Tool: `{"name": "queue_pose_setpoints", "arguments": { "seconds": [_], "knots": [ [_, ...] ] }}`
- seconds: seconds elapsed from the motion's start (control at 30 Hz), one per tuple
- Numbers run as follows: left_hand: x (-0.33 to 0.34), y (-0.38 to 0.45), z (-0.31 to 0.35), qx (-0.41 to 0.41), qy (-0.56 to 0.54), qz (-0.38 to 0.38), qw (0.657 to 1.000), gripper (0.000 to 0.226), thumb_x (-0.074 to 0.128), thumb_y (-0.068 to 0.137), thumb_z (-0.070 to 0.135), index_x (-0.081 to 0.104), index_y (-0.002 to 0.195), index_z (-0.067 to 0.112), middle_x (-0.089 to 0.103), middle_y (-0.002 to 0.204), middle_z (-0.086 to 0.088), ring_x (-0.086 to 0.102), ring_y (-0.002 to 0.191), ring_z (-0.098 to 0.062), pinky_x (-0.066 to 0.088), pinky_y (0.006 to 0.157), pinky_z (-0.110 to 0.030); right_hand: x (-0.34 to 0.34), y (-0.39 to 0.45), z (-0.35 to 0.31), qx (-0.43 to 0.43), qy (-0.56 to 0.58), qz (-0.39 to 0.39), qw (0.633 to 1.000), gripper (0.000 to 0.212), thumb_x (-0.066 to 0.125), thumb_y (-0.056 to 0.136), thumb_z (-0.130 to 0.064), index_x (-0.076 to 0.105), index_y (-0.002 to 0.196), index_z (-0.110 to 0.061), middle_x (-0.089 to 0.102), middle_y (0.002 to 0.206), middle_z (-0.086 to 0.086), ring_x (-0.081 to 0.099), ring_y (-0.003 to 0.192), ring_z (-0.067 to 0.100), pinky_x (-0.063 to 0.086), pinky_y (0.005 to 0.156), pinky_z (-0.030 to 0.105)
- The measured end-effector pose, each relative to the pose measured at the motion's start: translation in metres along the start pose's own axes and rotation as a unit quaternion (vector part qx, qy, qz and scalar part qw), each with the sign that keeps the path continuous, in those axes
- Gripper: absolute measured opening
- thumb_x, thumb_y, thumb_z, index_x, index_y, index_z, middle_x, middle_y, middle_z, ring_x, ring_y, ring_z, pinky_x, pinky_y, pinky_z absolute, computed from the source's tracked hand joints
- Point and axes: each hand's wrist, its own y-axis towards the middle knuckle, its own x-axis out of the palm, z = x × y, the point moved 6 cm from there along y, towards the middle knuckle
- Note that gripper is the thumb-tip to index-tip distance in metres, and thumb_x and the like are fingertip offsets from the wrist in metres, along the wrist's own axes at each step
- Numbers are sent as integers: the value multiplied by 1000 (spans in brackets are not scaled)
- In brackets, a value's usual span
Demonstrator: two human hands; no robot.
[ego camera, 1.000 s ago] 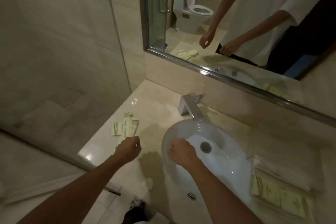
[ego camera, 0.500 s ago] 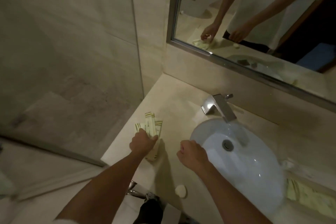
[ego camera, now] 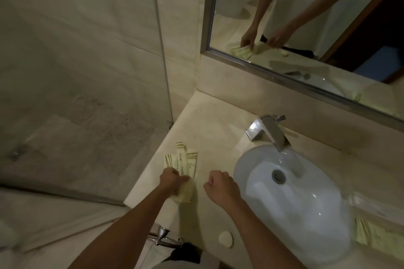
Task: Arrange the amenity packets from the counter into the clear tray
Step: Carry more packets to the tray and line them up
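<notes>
A small pile of pale yellow amenity packets [ego camera: 182,160] lies on the beige counter [ego camera: 209,137] left of the sink. My left hand [ego camera: 172,181] is on the pile's near end, fingers curled round the packets. My right hand [ego camera: 220,188] hovers a little to the right of the pile, fingers curled, holding nothing. The clear tray [ego camera: 369,207] stands at the right edge beyond the sink, with several yellow packets [ego camera: 376,236] lying in it; its outline is hard to make out.
A white oval sink [ego camera: 290,203] with a chrome tap [ego camera: 267,131] fills the counter's middle. A small white round soap [ego camera: 226,239] lies near the front edge. A mirror [ego camera: 306,17] hangs behind. A glass shower wall [ego camera: 87,72] bounds the left.
My left hand reached forward onto the packet pile and curled round it. My right hand moved left, off the sink, toward the pile. The view swung left.
</notes>
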Motion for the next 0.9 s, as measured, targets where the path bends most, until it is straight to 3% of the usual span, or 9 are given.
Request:
{"name": "queue_pose_setpoints", "arguments": {
  "seconds": [0.1, 0.23, 0.3, 0.43, 0.53, 0.6, 0.77, 0.9],
  "knots": [
    [-5, -1, -2, 21, -54, -17, 998, 26, 77, 75, 12, 52, 70, 13, 56, 65, -9, 54, 53, -21, 46, 47, -28, 2, 8, -12, -2, 8, -4, 1000, 7, 48, 86, -21, 51, 81, -17, 50, 88, 5, 53, 81, 32, 44, 71, 34],
    [-14, -16, 0, 51, -134, -46, 989, 32, 68, 80, 3, 46, 61, 15, 50, 59, -9, 45, 48, -19, 36, 45, -24, 11, 15, -20, 30, 36, 14, 999, 5, 51, 87, -21, 54, 88, -17, 54, 93, 5, 60, 94, 32, 42, 69, 31],
    [-20, -26, -7, 55, -165, -61, 983, 29, 65, 83, 3, 47, 63, 14, 55, 65, -16, 51, 57, -22, 40, 50, -29, 25, 15, -20, 54, 65, 19, 996, 20, 54, 87, -24, 55, 104, -14, 59, 106, 9, 59, 99, 31, 47, 73, 33],
    [-38, -43, -24, 87, -173, -33, 981, 24, 61, 86, 3, 45, 70, 11, 51, 68, -18, 45, 59, -22, 34, 48, -27, 53, 17, -28, 48, 93, 20, 994, 57, 57, 88, -36, 34, 136, -15, 46, 128, 11, 49, 117, 29, 45, 90, 36],
    [-51, -15, -36, 81, -173, 16, 981, 26, 61, 83, 3, 44, 66, 14, 52, 66, -18, 43, 58, -22, 32, 46, -26, 80, 51, -46, 53, 86, -14, 995, 78, 60, 85, -48, 21, 145, -16, 38, 135, 13, 46, 121, 30, 44, 92, 37],
    [-49, -21, -31, 98, -154, 29, 983, 27, 63, 76, 10, 41, 61, 18, 56, 67, -22, 49, 59, -23, 38, 49, -32, 77, 49, -44, 58, 78, -9, 995, 85, 60, 83, -54, 17, 146, -16, 34, 138, 12, 45, 120, 29, 45, 91, 37],
    [-48, -27, -12, 146, -119, 51, 981, 29, 62, 73, 10, 38, 60, 20, 54, 64, -10, 48, 59, -19, 40, 54, -34, 73, 58, -41, 40, 41, 11, 998, 81, 66, 84, -28, 17, 145, -11, 34, 140, 12, 47, 121, 27, 47, 93, 35],
    [-49, -29, -4, 160, -114, 71, 978, 32, 61, 78, 3, 37, 62, 16, 47, 59, -6, 40, 55, -16, 33, 52, -30, 65, 63, -43, 57, 91, 26, 994, 74, 59, 86, -17, 18, 147, -18, 51, 121, 10, 57, 107, 27, 54, 84, 39]
  ]
}}
